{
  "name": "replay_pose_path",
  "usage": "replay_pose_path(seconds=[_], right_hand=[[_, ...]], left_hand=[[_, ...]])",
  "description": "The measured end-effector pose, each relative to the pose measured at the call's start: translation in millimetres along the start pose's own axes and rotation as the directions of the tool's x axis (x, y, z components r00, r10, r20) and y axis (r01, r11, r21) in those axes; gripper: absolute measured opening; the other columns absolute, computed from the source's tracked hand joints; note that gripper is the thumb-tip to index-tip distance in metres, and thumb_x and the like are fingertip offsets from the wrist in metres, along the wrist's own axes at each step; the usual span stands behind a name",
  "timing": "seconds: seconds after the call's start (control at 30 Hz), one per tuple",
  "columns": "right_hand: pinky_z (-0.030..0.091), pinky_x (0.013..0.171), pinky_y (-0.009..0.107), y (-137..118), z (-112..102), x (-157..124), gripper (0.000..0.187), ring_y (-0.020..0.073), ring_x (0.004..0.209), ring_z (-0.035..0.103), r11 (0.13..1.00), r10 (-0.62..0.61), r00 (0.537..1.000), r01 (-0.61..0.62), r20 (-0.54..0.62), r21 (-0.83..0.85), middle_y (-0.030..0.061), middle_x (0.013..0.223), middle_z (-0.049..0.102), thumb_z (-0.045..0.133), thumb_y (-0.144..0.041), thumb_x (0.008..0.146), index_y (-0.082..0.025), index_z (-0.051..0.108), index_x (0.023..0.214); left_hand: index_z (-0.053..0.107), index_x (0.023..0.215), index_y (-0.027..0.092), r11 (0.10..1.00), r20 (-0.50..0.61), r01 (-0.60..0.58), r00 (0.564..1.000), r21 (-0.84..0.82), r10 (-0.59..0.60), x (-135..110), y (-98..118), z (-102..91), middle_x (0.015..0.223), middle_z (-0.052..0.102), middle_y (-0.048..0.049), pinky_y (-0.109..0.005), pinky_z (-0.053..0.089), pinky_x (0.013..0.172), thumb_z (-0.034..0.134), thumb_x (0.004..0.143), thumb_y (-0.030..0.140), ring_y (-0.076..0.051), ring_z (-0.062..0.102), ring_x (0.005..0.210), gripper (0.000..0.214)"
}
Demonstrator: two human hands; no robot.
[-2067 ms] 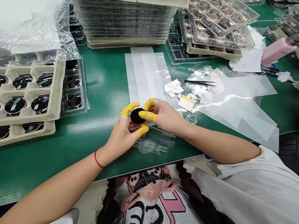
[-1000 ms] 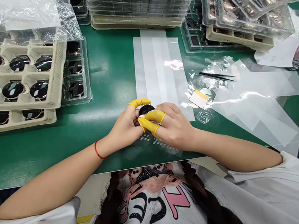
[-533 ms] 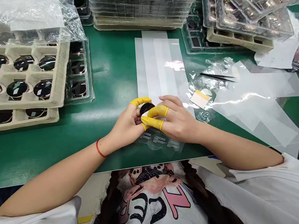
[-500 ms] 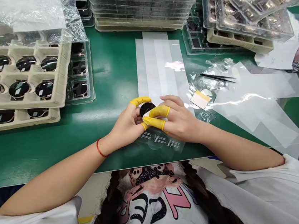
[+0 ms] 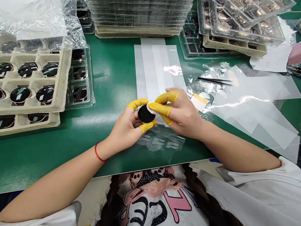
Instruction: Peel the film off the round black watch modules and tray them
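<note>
The left hand (image 5: 122, 130) clamps a round black disc (image 5: 145, 114) between yellow-cotted fingers (image 5: 137, 102), while the right hand (image 5: 183, 114), fingers together, presses a white wipe (image 5: 151, 107) to its rim; a clear printed film (image 5: 161, 144) lies just below the fingers.

disc (image 5: 145, 114): glossy black | finger cots (image 5: 166, 97): yellow rubber | tray (image 5: 63, 79): rough pulp

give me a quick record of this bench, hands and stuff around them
left hand: yellow-cotted fingers hold a round glossy black disc by its edge
right hand: yellow-cotted fingers press a white wipe against the disc
under hands: clear printed film
nearby: black tweezers on crinkled plastic
rest: pulp tray of black discs, green bench mat
</note>
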State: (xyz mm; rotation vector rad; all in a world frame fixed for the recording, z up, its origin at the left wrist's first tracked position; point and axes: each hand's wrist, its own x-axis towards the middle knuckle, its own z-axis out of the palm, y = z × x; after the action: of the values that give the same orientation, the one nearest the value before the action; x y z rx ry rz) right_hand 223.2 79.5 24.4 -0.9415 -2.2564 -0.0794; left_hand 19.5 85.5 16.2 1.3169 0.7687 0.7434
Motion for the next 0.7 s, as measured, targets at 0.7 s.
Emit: replay_pose_path(seconds=[0.7], right_hand=[[0.047, 0.089, 0.038, -14.7, -16.5, 14.1, 0.012, 0.0191, 0.096, 0.058, 0.646, 0.642, 0.711, -0.703, 0.287, 0.297, 0.0047, 0.097, 0.065, 0.059, -0.025, 0.086, -0.020, 0.065, 0.094]], left_hand=[[0.036, 0.129, 0.025, 0.863, -0.061, -0.454, 0.877, 0.224, 0.477, 0.8, -13.2, -2.4, 0.135, 0.055, -0.0103, -0.029, 0.060, 0.093, 0.063, 0.087, 0.014, -0.023, 0.052, 0.134, 0.051]])
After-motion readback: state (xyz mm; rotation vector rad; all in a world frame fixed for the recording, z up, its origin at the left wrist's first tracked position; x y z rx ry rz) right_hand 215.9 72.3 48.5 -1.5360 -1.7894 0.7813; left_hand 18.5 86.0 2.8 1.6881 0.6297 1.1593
